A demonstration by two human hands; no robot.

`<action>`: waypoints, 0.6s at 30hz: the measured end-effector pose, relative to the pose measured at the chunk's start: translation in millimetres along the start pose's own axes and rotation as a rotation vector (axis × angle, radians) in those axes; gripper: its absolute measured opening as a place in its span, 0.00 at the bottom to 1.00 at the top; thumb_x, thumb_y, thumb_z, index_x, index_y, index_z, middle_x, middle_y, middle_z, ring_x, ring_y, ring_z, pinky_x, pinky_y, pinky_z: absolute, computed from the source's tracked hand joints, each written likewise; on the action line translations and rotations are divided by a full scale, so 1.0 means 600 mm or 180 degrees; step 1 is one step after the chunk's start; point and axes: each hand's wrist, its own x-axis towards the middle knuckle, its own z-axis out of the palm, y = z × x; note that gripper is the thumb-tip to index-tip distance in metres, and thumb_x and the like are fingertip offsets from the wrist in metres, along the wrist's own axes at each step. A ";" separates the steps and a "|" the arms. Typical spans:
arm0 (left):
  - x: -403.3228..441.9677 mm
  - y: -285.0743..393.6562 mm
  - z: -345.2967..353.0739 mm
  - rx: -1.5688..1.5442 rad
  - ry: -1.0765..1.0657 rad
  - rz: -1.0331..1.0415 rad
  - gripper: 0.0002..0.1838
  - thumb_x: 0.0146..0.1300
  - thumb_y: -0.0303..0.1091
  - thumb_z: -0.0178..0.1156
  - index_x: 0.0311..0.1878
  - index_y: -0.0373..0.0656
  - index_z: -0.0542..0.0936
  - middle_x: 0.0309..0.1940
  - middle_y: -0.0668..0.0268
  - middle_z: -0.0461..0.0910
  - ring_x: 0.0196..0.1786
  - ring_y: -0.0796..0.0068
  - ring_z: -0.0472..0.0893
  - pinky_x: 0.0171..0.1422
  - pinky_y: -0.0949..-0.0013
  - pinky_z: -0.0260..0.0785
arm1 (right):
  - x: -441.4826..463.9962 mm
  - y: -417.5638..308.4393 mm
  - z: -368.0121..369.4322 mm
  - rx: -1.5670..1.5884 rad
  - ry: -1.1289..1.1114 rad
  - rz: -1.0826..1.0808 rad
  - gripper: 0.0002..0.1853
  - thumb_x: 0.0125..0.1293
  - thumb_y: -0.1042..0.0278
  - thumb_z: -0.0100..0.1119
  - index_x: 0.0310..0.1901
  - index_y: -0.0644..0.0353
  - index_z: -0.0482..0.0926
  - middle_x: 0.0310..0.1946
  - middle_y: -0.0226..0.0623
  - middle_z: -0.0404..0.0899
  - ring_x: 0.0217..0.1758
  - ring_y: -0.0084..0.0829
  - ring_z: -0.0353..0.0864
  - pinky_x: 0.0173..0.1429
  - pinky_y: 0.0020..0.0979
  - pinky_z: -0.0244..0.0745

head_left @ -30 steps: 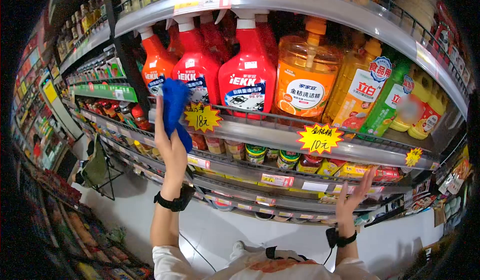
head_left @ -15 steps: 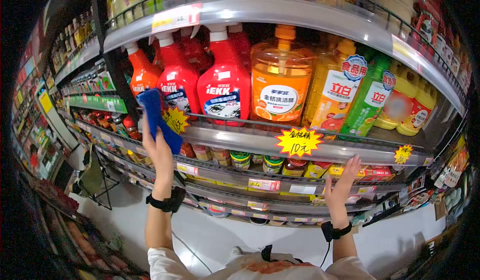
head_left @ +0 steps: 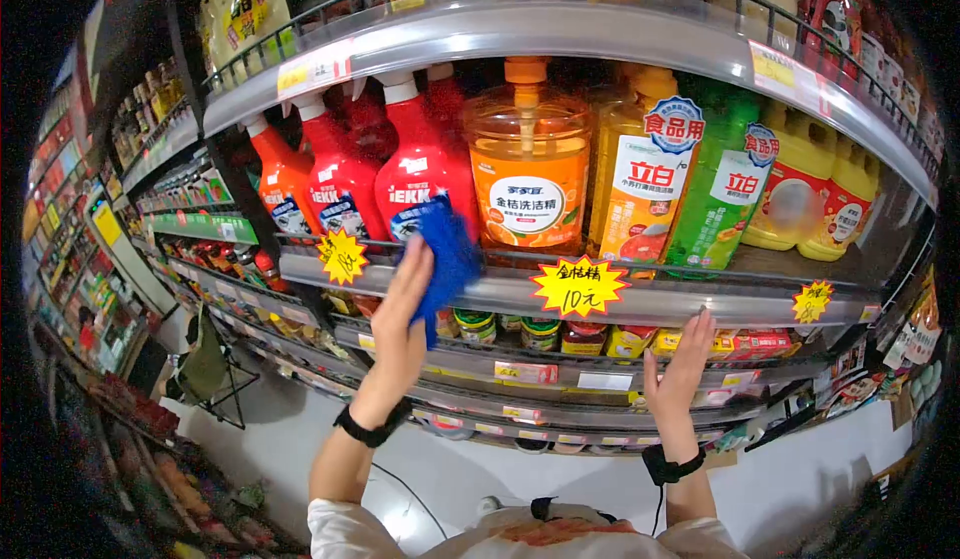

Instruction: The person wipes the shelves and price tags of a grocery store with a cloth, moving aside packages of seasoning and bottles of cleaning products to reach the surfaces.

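My left hand (head_left: 400,304) holds a blue cloth (head_left: 447,257) against the grey front edge (head_left: 490,289) of the shelf, its fingers partly behind the cloth. The cloth overlaps the lower part of a red spray bottle (head_left: 425,164). My right hand (head_left: 682,364) is at the same edge further right, fingers up and thumb apart, with nothing in it. Between the hands a yellow price tag (head_left: 580,287) is on the edge. Behind it stand an orange pump bottle (head_left: 530,174), a yellow bottle (head_left: 645,184) and a green bottle (head_left: 722,199).
Above is another shelf edge (head_left: 560,19) with a wire rail and packets behind it. Lower shelves (head_left: 560,371) hold jars and boxes. A folding chair (head_left: 205,364) stands on the floor at the left. A cable (head_left: 405,489) hangs beside my left arm.
My left hand and the blue cloth have moved right along the shelf edge, past the left price tag. My right hand has come up to the edge. The camera view has shifted.
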 end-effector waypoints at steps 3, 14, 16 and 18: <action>-0.040 0.010 -0.017 -0.0226 0.0858 -0.0404 0.40 0.45 0.11 0.35 0.67 0.31 0.68 0.68 0.52 0.67 0.72 0.58 0.64 0.77 0.58 0.51 | 0.000 0.000 0.001 -0.0001 -0.0024 0.0041 0.42 0.63 0.65 0.59 0.73 0.70 0.48 0.75 0.60 0.45 0.78 0.59 0.43 0.78 0.55 0.41; -0.021 -0.133 -0.155 -0.0013 0.0900 -0.0444 0.39 0.46 0.16 0.40 0.69 0.34 0.66 0.68 0.52 0.67 0.72 0.59 0.64 0.77 0.62 0.48 | 0.001 -0.009 0.003 0.0021 0.0019 0.0101 0.42 0.64 0.65 0.59 0.73 0.70 0.47 0.75 0.60 0.44 0.78 0.60 0.42 0.78 0.52 0.41; -0.028 -0.137 -0.151 0.0095 0.0644 -0.1129 0.41 0.45 0.15 0.41 0.70 0.35 0.65 0.70 0.53 0.65 0.74 0.59 0.61 0.78 0.61 0.46 | 0.001 -0.007 0.004 0.0000 0.0011 0.0081 0.42 0.64 0.65 0.59 0.73 0.70 0.47 0.75 0.60 0.44 0.78 0.60 0.42 0.78 0.52 0.41; -0.021 -0.132 -0.142 0.0288 0.0425 -0.1039 0.42 0.44 0.14 0.41 0.71 0.36 0.64 0.71 0.52 0.64 0.75 0.59 0.61 0.77 0.61 0.48 | 0.000 -0.006 0.005 -0.0056 0.0012 0.0092 0.42 0.64 0.66 0.59 0.73 0.70 0.47 0.75 0.59 0.45 0.78 0.59 0.42 0.78 0.51 0.41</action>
